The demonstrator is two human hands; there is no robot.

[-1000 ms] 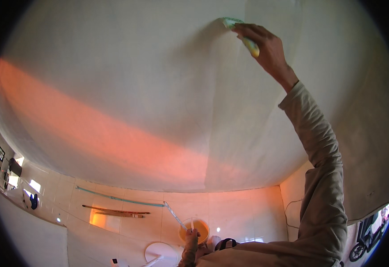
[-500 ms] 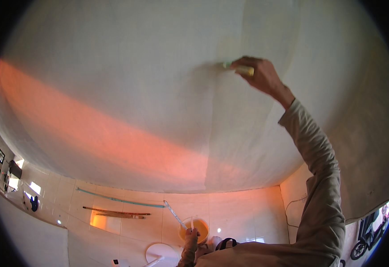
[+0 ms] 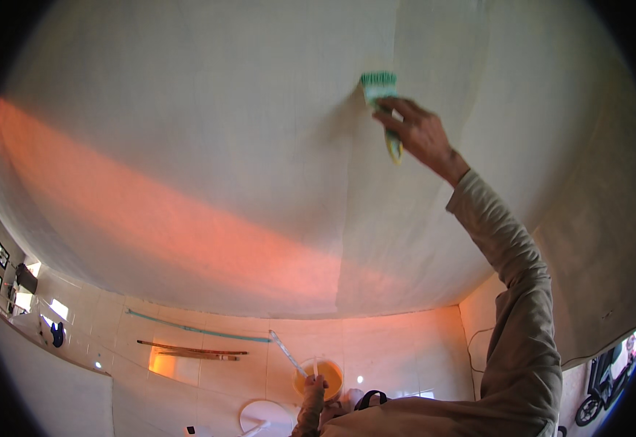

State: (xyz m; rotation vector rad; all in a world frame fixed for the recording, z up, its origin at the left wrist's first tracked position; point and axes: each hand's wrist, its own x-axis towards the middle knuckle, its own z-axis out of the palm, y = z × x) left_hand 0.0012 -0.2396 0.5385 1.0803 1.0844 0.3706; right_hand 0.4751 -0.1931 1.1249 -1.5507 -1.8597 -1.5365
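Plainly, I saw the right hand [image 3: 421, 135] gripping the brush [image 3: 380, 92].
Bristles [image 3: 378, 78] pointed up, long axis leaning left; whether the left hand [image 3: 317, 384] gripped, I couldn't tell.

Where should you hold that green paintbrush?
I'd take the paintbrush by its handle, coming from the lower right, where the person's right grip is. The handle is narrow and points down in the picture, while the wide green bristles point up, so holding there would probably be messy.
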